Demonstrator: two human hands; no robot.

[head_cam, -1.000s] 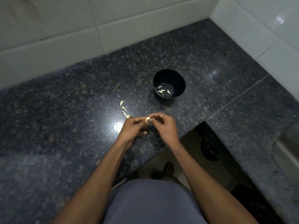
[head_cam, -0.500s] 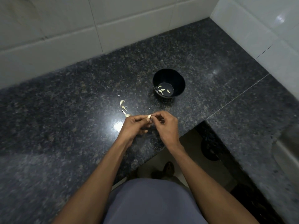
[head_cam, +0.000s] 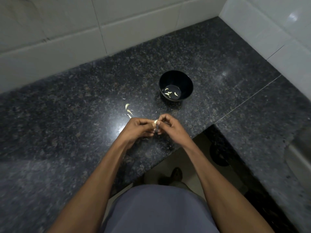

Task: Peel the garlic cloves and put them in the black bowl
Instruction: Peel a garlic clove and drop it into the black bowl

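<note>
Both hands (head_cam: 155, 127) pinch a garlic clove (head_cam: 155, 122) above the granite counter (head_cam: 67, 115), near the black bowl (head_cam: 176, 85).

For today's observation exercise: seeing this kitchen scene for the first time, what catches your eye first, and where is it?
Two hands meet at the centre over the dark granite counter: the left hand and right hand both pinch one pale garlic clove. Beyond them stands the black bowl holding a few cloves, and more pale garlic pieces lie left of it.

Both grips meet over the desk (head_cam: 67, 132), the left grip (head_cam: 139, 130) and right grip (head_cam: 171, 130) pinching one clove (head_cam: 155, 122) between them. Behind them sits the bowl (head_cam: 185, 79) with cloves inside (head_cam: 170, 93); loose cloves (head_cam: 128, 111) lie just behind the left grip.
</note>
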